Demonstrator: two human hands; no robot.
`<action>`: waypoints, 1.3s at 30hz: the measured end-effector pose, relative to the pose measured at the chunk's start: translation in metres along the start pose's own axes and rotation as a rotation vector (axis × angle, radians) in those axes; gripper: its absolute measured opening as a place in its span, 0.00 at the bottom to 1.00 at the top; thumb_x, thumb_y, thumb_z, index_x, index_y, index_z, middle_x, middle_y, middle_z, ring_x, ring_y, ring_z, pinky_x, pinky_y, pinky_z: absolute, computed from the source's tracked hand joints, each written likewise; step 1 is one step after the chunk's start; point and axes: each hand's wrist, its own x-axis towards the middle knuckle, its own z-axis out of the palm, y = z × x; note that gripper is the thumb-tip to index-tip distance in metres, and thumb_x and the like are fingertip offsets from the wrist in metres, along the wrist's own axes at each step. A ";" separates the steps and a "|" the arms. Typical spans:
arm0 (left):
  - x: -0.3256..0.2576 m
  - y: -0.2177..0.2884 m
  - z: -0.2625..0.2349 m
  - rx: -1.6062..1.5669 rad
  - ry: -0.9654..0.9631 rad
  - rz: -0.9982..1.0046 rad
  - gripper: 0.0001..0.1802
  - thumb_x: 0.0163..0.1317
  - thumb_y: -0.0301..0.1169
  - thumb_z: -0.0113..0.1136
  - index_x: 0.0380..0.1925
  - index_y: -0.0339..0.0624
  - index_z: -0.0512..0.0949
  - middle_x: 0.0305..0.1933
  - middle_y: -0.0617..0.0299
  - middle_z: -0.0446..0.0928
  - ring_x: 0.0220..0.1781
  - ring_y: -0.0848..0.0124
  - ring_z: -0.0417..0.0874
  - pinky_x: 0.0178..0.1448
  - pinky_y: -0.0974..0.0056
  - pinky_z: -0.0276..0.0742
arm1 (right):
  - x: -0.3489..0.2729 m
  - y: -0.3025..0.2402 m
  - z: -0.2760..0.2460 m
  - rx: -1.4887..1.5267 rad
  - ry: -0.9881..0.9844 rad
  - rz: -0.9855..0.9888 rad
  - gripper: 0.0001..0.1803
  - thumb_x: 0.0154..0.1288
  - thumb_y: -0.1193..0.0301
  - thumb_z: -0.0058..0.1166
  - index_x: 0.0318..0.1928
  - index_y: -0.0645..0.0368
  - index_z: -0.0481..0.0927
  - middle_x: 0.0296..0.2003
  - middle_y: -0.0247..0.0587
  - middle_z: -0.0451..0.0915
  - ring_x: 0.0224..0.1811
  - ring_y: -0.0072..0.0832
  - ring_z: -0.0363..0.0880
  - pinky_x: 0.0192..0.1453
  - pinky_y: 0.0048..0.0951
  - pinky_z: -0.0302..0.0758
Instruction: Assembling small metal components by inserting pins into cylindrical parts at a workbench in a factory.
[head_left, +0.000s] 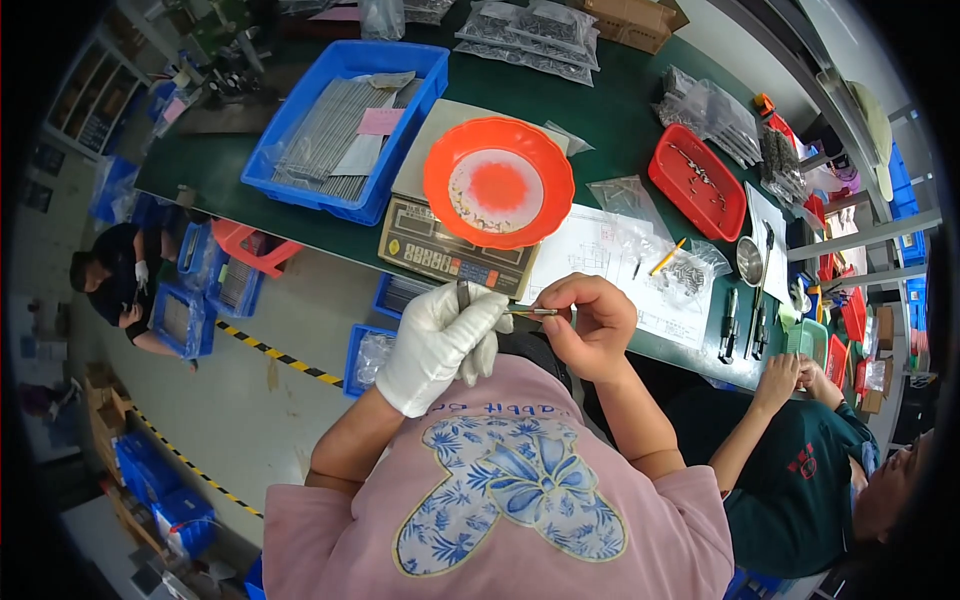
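Observation:
My left hand (440, 348), in a white glove, is closed around a slim metal rod (528, 310). A short dark metal piece (463, 293) sticks up between its fingers; I cannot tell whether it belongs to the rod. My bare right hand (597, 325) pinches the rod's other end between thumb and forefinger. Both hands are in front of my chest, just off the bench edge. Beyond them a digital scale (455, 247) carries an orange scalloped bowl (437, 190) with small bits in it.
A blue bin (430, 75) of long rods stands at the back left. To the right are a red tray (725, 215) of small parts, paper drawings (570, 255), a yellow pencil (667, 257) and a small metal bowl (749, 262). A co-worker (790, 470) sits close on my right.

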 end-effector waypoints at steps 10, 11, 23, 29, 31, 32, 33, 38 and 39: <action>0.007 -0.003 0.001 -0.007 -0.001 0.014 0.11 0.59 0.33 0.48 0.23 0.38 0.71 0.11 0.64 0.68 0.10 0.82 0.65 0.13 0.79 0.58 | 0.005 0.006 -0.006 -0.035 -0.021 0.003 0.06 0.47 0.80 0.50 0.29 0.65 0.70 0.25 0.42 0.75 0.24 0.21 0.72 0.24 0.16 0.65; 0.010 -0.001 0.000 0.002 0.002 0.009 0.11 0.59 0.34 0.48 0.23 0.37 0.71 0.11 0.65 0.68 0.10 0.82 0.65 0.13 0.79 0.58 | 0.009 0.007 -0.007 -0.067 -0.020 0.007 0.06 0.47 0.80 0.51 0.28 0.65 0.70 0.25 0.41 0.75 0.23 0.21 0.71 0.23 0.16 0.65; 0.015 -0.025 -0.011 0.000 -0.044 0.104 0.14 0.56 0.41 0.49 0.25 0.41 0.70 0.11 0.65 0.66 0.10 0.79 0.66 0.12 0.74 0.59 | 0.004 0.026 -0.009 -0.709 -0.190 -0.250 0.05 0.47 0.77 0.45 0.19 0.61 0.64 0.16 0.44 0.63 0.18 0.41 0.62 0.21 0.35 0.56; 0.021 -0.051 -0.012 0.100 0.092 0.270 0.15 0.57 0.39 0.47 0.20 0.38 0.69 0.09 0.63 0.68 0.08 0.77 0.66 0.11 0.73 0.60 | -0.002 0.036 -0.006 -0.211 -0.283 0.323 0.14 0.62 0.70 0.36 0.38 0.69 0.70 0.25 0.39 0.70 0.23 0.25 0.64 0.27 0.24 0.65; 0.019 -0.047 -0.017 0.098 0.104 0.290 0.15 0.57 0.38 0.47 0.20 0.39 0.69 0.09 0.62 0.68 0.07 0.77 0.66 0.11 0.72 0.60 | 0.004 0.039 -0.006 -0.165 -0.330 0.345 0.14 0.62 0.70 0.36 0.39 0.70 0.69 0.26 0.39 0.70 0.25 0.23 0.64 0.27 0.22 0.65; 0.021 -0.045 -0.020 0.095 0.117 0.305 0.15 0.57 0.38 0.47 0.20 0.39 0.69 0.09 0.62 0.68 0.07 0.77 0.66 0.11 0.72 0.60 | 0.010 0.040 -0.006 -0.119 -0.356 0.384 0.14 0.62 0.70 0.36 0.41 0.70 0.69 0.27 0.39 0.70 0.26 0.21 0.64 0.27 0.21 0.65; 0.022 -0.043 -0.023 0.081 0.110 0.276 0.14 0.57 0.38 0.48 0.20 0.39 0.69 0.09 0.62 0.68 0.07 0.77 0.66 0.11 0.72 0.60 | 0.014 0.042 -0.005 -0.119 -0.368 0.375 0.14 0.62 0.70 0.36 0.41 0.70 0.69 0.27 0.39 0.70 0.26 0.21 0.64 0.27 0.21 0.65; 0.033 -0.046 -0.029 0.090 0.079 0.243 0.14 0.56 0.36 0.48 0.20 0.37 0.69 0.09 0.63 0.68 0.07 0.78 0.66 0.11 0.74 0.60 | 0.029 0.046 -0.011 -0.355 -0.558 0.011 0.13 0.61 0.71 0.36 0.38 0.68 0.70 0.23 0.36 0.69 0.21 0.18 0.64 0.21 0.19 0.62; 0.035 -0.047 -0.030 0.091 0.077 0.244 0.14 0.56 0.36 0.48 0.20 0.37 0.69 0.09 0.63 0.68 0.07 0.78 0.66 0.11 0.74 0.60 | 0.029 0.042 -0.014 -0.279 -0.634 0.248 0.13 0.61 0.71 0.36 0.37 0.68 0.70 0.22 0.36 0.69 0.19 0.18 0.63 0.19 0.19 0.60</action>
